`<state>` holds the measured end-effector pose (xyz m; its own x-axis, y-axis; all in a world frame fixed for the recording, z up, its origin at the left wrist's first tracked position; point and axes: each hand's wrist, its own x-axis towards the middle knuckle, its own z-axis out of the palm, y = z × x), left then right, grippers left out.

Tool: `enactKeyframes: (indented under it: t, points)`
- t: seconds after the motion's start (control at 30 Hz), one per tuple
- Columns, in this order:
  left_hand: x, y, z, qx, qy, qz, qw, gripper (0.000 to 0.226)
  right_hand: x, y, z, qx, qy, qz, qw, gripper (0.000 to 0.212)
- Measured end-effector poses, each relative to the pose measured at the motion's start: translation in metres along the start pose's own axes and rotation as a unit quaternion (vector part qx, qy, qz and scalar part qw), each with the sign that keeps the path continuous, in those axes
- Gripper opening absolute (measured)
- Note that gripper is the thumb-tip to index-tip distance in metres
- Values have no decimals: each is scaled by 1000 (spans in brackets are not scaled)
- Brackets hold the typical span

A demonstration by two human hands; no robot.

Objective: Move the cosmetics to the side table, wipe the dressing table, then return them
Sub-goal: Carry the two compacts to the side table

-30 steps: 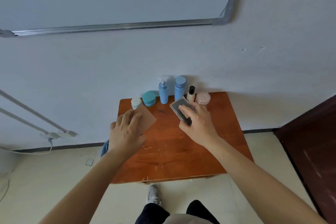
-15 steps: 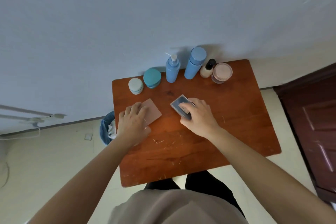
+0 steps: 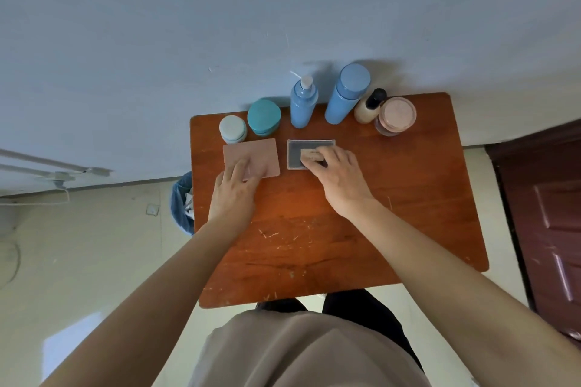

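Pink palette [image 3: 265, 152] under left grip [image 3: 234, 192]; grey case [image 3: 295, 154] pinched by right grip [image 3: 339, 179]

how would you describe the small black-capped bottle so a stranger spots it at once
On the red-brown table, look along the far edge by the wall. Between the flat-capped blue bottle and the pink-lidded jar stands the small bottle, the only one with a cream body and black cap.

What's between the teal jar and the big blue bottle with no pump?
A blue pump bottle stands between them, as the head view shows.
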<state>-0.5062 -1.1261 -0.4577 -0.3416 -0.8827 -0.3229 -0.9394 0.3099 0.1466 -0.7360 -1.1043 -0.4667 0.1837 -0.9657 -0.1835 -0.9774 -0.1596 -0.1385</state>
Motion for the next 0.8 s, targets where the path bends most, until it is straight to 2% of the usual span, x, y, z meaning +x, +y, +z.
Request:
enactKeyframes:
  t: [0.17, 0.27, 0.37, 0.53, 0.8]
  points:
    - [-1, 7, 0, 7, -13, 6, 1000, 80, 3, -12, -1, 12, -38, -4, 999, 75]
    - [-3, 5, -1, 24, -8, 14, 1000, 72, -2, -12, -5, 33, -44, -2, 998, 69]
    - [-7, 3, -11, 32, 35, -15, 999, 57, -9, -9, -16, 72, -2, 21, 997, 57]
    - [-15, 9, -55, 19, 136, -36, 990, 56, -15, 2, -52, 107, 98, 73, 987, 52]
    - [-14, 29, -144, 17, 274, 78, 958, 60, -48, 12, -118, 105, 257, 157, 948, 51]
